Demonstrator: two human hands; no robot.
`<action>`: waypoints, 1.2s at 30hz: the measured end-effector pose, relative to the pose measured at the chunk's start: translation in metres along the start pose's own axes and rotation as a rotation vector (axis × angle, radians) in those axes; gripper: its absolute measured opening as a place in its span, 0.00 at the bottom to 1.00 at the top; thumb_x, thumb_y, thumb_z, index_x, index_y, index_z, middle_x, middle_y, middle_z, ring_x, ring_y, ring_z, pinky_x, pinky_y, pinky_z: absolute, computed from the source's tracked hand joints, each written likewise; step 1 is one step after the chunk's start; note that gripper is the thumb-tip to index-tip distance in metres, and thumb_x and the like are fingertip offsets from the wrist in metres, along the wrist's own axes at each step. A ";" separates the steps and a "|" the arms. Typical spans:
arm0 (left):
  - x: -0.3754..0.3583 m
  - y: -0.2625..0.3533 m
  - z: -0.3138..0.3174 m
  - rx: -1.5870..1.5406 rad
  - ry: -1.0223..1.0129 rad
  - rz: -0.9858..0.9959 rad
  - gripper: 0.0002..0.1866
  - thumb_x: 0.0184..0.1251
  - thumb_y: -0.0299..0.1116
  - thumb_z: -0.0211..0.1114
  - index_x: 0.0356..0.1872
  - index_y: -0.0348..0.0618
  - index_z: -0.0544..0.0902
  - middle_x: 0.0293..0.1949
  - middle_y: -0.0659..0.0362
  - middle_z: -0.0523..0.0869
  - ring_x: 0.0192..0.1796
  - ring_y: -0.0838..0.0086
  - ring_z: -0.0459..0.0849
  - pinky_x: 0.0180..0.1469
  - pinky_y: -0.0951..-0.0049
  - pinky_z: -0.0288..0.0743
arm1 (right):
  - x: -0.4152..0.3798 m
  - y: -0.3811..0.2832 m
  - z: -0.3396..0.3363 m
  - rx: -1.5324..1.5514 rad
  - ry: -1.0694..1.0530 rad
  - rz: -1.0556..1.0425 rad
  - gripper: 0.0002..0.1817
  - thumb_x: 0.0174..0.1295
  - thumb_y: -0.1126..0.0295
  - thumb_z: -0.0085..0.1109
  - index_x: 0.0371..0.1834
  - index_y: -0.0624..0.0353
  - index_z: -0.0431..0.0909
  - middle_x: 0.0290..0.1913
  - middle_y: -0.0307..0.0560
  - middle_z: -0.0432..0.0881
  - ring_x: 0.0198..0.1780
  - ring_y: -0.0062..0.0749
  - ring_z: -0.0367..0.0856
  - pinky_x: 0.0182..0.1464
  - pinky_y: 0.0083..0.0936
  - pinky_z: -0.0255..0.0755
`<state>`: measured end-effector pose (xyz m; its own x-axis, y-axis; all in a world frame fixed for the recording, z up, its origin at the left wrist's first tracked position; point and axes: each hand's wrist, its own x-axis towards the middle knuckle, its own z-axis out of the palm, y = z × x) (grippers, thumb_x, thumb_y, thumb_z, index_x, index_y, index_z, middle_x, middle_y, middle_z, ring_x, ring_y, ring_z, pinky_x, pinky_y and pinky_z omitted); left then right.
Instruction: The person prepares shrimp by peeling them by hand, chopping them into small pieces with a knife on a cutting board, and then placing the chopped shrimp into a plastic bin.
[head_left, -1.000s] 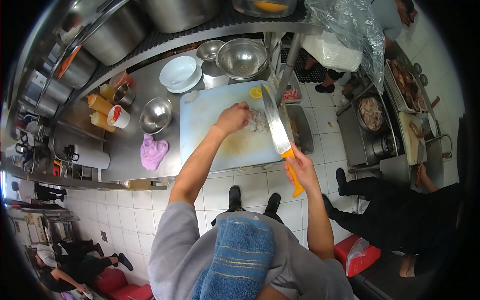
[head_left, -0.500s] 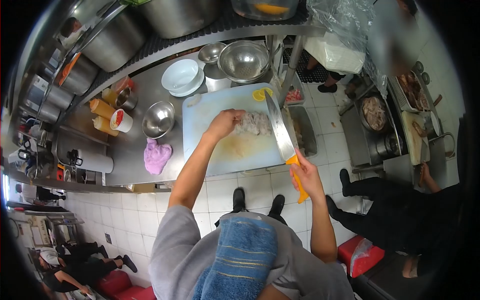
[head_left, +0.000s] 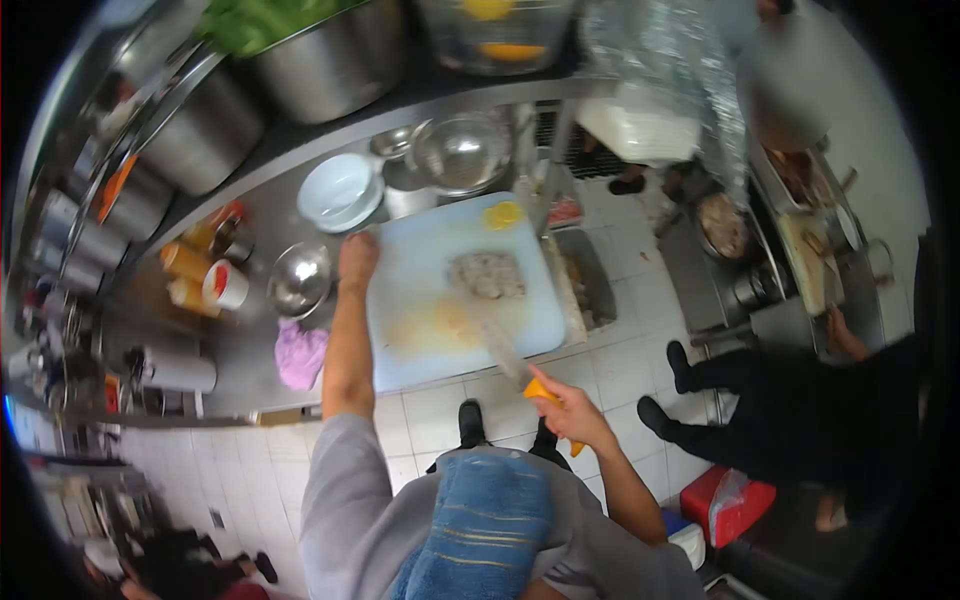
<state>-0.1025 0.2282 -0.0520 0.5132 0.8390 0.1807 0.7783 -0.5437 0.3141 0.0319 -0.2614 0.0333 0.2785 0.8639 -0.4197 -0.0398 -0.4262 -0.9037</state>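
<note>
My right hand (head_left: 572, 408) is wrapped round the orange handle of a kitchen knife (head_left: 507, 356). Its motion-blurred blade slants over the front of the white cutting board (head_left: 410, 270), tip towards a pile of chopped, pale greyish food (head_left: 487, 275). At the board's back left corner is my left hand (head_left: 358, 258), fingers curled in. What those fingers hold, if anything, cannot be made out. Yellow lemon slices (head_left: 503, 215) lie by the board's back right corner.
Left of the board are a steel bowl (head_left: 300, 280), a purple cloth (head_left: 300, 355) and sauce bottles (head_left: 185, 262). Behind stand white bowls (head_left: 340, 190) and a colander (head_left: 460, 152), under a shelf of pots (head_left: 330, 70). Another person (head_left: 800, 400) stands at right.
My left hand has left the chopped pile for the board's back left corner, where a pale piece lay. The knife has swung left and towards me, over the board. The whole view has shifted.
</note>
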 end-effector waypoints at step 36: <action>-0.229 0.099 -0.031 -0.471 0.053 0.178 0.21 0.53 0.27 0.78 0.51 0.38 0.87 0.51 0.47 0.87 0.54 0.52 0.85 0.56 0.63 0.81 | -0.003 0.010 0.031 -0.772 0.032 -0.358 0.31 0.68 0.70 0.59 0.76 0.51 0.66 0.38 0.57 0.80 0.39 0.57 0.82 0.42 0.47 0.78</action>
<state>-0.1545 -0.0171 -0.0339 0.5944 0.7406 0.3134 0.4265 -0.6206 0.6580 0.0012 -0.2601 0.0226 0.1764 0.9786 -0.1063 0.7186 -0.2018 -0.6655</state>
